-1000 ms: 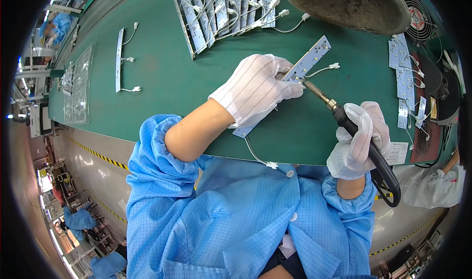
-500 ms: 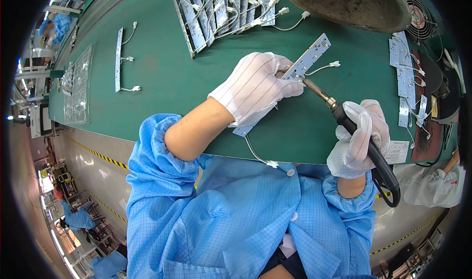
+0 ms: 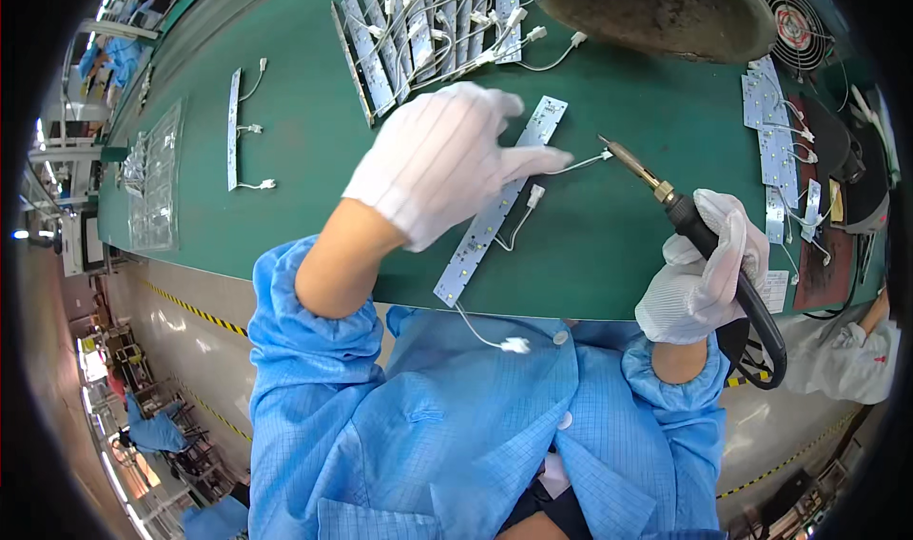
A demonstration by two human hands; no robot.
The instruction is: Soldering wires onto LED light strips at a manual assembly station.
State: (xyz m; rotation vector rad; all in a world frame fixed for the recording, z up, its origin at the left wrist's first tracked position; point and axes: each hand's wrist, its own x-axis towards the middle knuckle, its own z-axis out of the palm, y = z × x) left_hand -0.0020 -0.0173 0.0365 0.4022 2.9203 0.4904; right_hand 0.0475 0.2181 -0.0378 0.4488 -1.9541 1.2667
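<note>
A white-gloved hand, my left hand (image 3: 437,159), is over a long pale LED circuit strip (image 3: 466,264). Its thumb and forefinger are spread apart, and it covers part of the strip's middle. Thin white leads with small white connectors come off the strip; one connector (image 3: 535,195) lies beside its middle, another (image 3: 514,346) hangs past the table's near edge. Wrapped around the black handle of a soldering iron (image 3: 689,221) is my gloved right hand (image 3: 699,278). The iron's tip points up and left, apart from the strip, close to the end of the far lead.
On the green table (image 3: 314,159), several wired LED strips (image 3: 366,45) lie at the back, and one strip (image 3: 233,131) at the left beside a clear plastic tray (image 3: 157,183). A dark metal hood (image 3: 656,12) and a fan (image 3: 794,26) stand back right, near more boards (image 3: 775,155).
My left hand has let go of the strip and moved left with its fingers opening. The strip now lies lower and further left. The soldering iron's tip has come away from it.
</note>
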